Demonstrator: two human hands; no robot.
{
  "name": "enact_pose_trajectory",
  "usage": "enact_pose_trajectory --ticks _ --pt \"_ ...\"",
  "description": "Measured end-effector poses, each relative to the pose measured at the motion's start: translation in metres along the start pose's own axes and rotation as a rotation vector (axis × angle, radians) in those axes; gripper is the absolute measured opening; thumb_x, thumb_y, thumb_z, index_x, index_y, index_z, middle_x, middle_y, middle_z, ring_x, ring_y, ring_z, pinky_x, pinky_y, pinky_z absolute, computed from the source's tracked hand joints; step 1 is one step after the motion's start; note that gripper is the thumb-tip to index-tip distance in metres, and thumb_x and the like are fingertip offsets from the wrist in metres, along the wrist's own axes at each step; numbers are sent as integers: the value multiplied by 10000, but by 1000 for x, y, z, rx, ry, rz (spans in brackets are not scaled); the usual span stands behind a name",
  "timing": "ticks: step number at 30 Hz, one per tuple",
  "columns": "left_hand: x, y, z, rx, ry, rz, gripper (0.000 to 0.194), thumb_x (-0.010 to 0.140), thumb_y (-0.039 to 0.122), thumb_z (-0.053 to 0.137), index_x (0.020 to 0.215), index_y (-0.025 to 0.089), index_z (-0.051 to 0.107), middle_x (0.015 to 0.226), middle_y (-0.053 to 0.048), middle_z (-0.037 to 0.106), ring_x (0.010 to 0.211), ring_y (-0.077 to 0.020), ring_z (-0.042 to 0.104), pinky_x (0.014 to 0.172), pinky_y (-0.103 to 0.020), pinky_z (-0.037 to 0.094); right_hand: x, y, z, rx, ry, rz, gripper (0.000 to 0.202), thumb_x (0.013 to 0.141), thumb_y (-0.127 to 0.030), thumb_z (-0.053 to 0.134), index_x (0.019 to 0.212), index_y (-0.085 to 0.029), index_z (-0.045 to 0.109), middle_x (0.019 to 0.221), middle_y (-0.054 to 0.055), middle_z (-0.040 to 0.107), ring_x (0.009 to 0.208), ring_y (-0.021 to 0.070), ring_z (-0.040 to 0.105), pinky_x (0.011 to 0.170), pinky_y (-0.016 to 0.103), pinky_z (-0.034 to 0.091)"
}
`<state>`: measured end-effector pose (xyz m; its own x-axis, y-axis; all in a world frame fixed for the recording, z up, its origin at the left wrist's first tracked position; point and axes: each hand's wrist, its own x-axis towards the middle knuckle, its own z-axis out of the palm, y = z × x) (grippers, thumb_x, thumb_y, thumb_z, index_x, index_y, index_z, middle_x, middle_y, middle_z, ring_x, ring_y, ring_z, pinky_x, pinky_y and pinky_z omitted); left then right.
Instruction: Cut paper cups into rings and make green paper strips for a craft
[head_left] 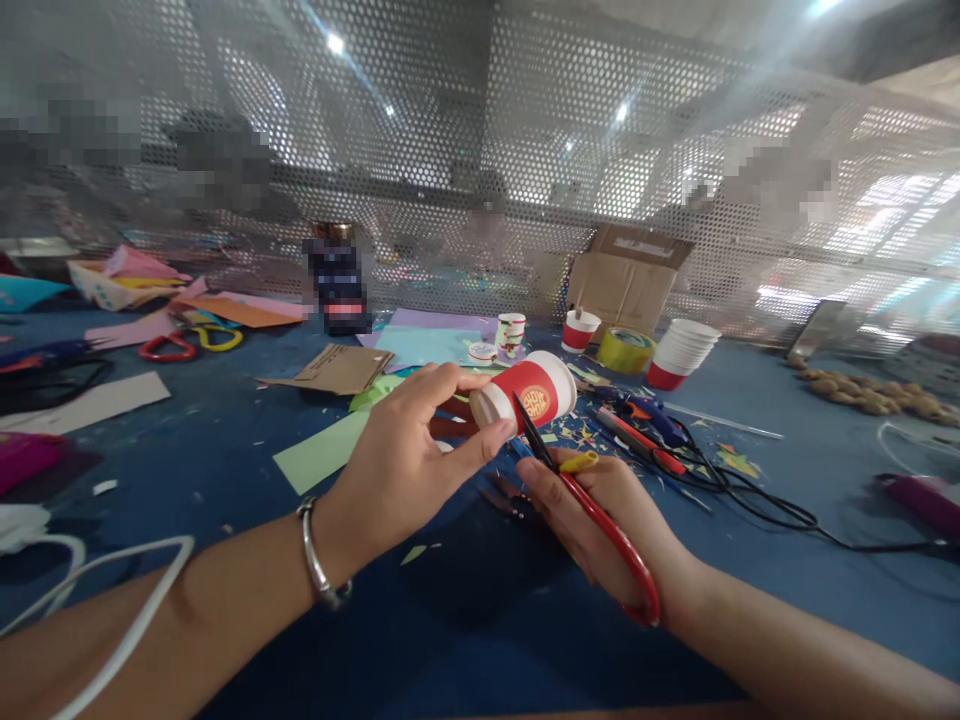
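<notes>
My left hand, with a silver bangle at the wrist, grips a red and white paper cup near its base. The cup is tilted on its side, its mouth toward the right. In my right hand is a pair of scissors with red handles and dark blades. One blade tip lies against the printed red side of the cup; whether it has pierced the wall I cannot tell. A thin yellow piece sticks out by my right fingers. Below the cup, more dark metal blades are partly hidden.
A cup stack, yellow tape roll and cardboard box stand at the back right. A glue gun with black cable lies right. Paper scraps, green paper and more scissors lie left. A white cable crosses my left forearm.
</notes>
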<state>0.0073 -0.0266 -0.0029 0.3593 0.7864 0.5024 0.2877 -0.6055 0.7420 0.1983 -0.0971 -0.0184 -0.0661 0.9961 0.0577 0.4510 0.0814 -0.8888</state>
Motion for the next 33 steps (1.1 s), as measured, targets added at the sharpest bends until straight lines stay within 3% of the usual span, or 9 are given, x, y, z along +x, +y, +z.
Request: enact_pose_trajectory --ticks 6,12,21,27,33 --pt "0 6 5 -268 -20 -171 378 861 467 726 1136 232 616 1066 -50 720 880 -186 704 701 -277 573 -1 -9 -2 -7 53 -22 531 950 -560 535 541 -235 438 353 -52 406 346 95 347 383 253 259" --pt "6 3 8 -515 -52 -392 372 839 502 741 996 188 619 945 -32 707 761 -142 676 745 -305 579 0 -12 -4 -59 57 -51 510 953 -523 543 548 -224 460 361 -45 430 354 95 381 387 243 283" --pt "9 2 8 -555 -99 -302 272 852 393 763 1000 191 658 890 -12 700 775 -123 661 683 -236 530 2 -4 -2 -38 21 -41 468 968 -527 512 617 -222 460 393 -60 410 352 84 352 366 235 255" --pt "7 4 4 -404 -37 -164 388 827 356 791 1142 196 630 987 -52 743 889 -186 707 799 -305 566 2 -3 -3 -71 51 -53 440 966 -512 528 644 -223 444 408 -70 417 346 80 365 371 230 265" --pt "4 3 5 -255 -25 -56 321 868 371 743 1124 208 638 1028 -65 743 908 -205 714 810 -325 570 -1 -5 0 -93 67 -55 458 958 -548 538 645 -224 458 415 -59 440 358 90 396 379 230 284"
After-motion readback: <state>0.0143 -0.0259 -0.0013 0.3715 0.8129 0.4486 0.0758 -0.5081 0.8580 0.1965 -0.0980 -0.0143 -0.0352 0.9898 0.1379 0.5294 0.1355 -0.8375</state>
